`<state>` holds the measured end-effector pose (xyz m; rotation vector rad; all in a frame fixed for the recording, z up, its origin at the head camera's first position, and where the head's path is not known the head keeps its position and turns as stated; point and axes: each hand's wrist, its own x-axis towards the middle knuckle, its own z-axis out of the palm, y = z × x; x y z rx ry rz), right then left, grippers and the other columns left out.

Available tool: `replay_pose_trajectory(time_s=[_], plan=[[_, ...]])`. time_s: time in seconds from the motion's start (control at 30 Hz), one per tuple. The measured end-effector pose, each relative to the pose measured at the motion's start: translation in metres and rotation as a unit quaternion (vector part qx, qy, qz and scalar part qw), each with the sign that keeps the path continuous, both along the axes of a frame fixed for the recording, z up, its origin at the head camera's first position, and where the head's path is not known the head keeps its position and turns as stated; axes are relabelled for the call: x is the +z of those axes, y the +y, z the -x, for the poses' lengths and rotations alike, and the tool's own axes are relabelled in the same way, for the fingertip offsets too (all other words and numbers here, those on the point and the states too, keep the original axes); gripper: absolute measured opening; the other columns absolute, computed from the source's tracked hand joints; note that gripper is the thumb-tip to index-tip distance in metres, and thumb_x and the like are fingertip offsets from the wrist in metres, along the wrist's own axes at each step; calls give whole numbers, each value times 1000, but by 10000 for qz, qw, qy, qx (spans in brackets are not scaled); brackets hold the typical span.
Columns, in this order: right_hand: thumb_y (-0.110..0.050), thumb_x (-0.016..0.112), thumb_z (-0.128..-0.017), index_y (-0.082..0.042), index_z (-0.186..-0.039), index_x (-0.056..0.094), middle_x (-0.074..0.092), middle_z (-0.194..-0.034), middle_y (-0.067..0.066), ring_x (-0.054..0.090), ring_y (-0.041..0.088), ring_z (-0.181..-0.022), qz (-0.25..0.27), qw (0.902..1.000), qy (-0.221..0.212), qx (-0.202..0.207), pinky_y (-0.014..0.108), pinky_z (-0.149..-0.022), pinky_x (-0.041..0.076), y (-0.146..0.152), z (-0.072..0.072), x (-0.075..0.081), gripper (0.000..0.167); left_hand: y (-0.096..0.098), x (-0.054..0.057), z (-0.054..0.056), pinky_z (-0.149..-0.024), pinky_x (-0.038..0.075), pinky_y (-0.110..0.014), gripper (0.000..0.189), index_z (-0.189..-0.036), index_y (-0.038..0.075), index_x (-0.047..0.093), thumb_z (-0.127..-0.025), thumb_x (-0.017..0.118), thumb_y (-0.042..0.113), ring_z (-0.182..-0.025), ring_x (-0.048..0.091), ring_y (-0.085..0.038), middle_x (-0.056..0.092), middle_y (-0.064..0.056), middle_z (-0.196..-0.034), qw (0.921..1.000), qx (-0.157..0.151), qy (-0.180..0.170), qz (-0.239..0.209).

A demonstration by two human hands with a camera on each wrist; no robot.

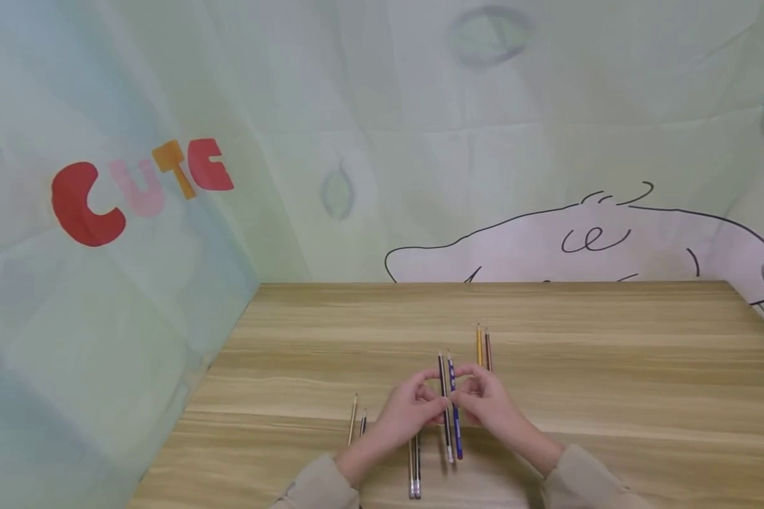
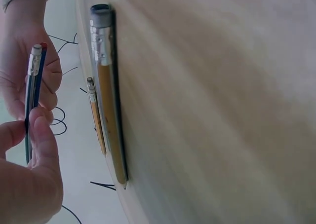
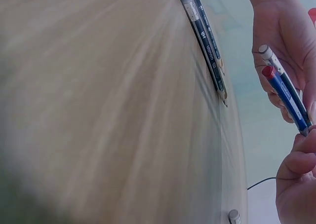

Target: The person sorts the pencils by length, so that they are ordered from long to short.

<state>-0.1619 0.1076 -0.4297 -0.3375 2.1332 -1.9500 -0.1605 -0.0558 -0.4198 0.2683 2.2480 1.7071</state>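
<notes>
My left hand (image 1: 401,416) pinches a dark pencil (image 1: 448,431) with a white eraser between thumb and fingers. Close beside it, a blue patterned pencil (image 1: 458,433) with a red end is pinched by my right hand (image 1: 495,410). Both pencils stand side by side above the table, points away from me and hands facing each other. In the left wrist view the dark pencil (image 2: 32,68) overlaps the blue one. The right wrist view shows the blue pencil (image 3: 284,90) in front, its lower part hidden at the fingers.
A wooden table (image 1: 643,382) bears more pencils in pairs. A yellow pencil (image 1: 479,345) and a dark red pencil (image 1: 488,346) lie beyond my right hand. Under my left hand lie a natural-wood pencil (image 1: 412,470) and a black one; another pair (image 1: 353,417) is farther left.
</notes>
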Motion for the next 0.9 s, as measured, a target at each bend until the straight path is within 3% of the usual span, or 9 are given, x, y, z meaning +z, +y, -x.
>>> replay_pose_trajectory(time_s=[0.3,0.47,0.63,0.73,0.9], plan=[[-2,57,-78,4,-111,44,51,-67,1,37,4,-42,-48,9999,-1,-124,14,-39,31,9,-2,-1,36,9,2,1,-63,53,-31,47,-125,9,45,-81,60,10,-64,59,-17,60,-8,-79,9998,-169,66,-38],[-3,57,-79,4,-113,43,51,-69,1,37,4,-43,-10,10000,45,-64,14,-39,31,16,-2,-3,37,16,4,2,-63,54,-33,46,-124,8,45,-81,60,9,-66,60,-20,60,-9,-79,9995,-260,38,-149],[-3,56,-80,4,-113,42,51,-70,0,37,4,-43,10,9999,-58,-107,14,-39,30,25,-3,-1,36,23,6,5,-63,53,-29,48,-126,7,43,-81,60,12,-65,60,-15,60,-6,-79,9990,-417,133,-2],[-4,56,-80,6,-114,40,51,-71,0,36,3,-43,6,10000,-22,-90,14,-39,30,31,-3,2,38,29,7,9,-63,53,-28,48,-124,9,45,-80,61,14,-62,59,-11,61,-4,-77,9988,-438,180,151],[-3,56,-80,7,-113,41,51,-69,0,37,3,-43,-185,9995,107,-231,14,-39,31,44,-1,3,38,43,8,19,-60,53,-29,43,-120,8,48,-80,62,13,-60,60,-14,62,-5,-74,9985,-415,224,265]])
